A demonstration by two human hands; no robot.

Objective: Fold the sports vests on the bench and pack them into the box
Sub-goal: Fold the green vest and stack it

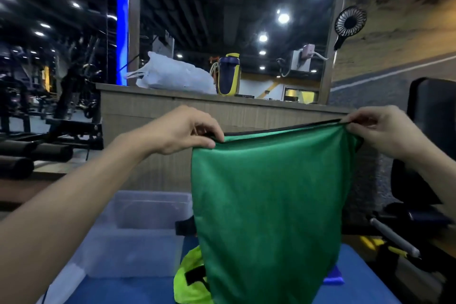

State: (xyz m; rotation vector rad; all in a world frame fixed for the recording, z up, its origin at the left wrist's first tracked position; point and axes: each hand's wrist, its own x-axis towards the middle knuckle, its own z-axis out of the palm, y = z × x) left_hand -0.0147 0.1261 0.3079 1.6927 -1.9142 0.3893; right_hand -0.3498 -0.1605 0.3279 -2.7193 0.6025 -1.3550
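Up high, both hands [182,131] [380,128] pinch green vest [269,205] hem; vest hides yellow vest [188,281], box [138,229] corner.

1. No text, label, brand or number can be read anywhere in this view.
2. The yellow-green vest [190,279] bears a black mark, too hidden to read.
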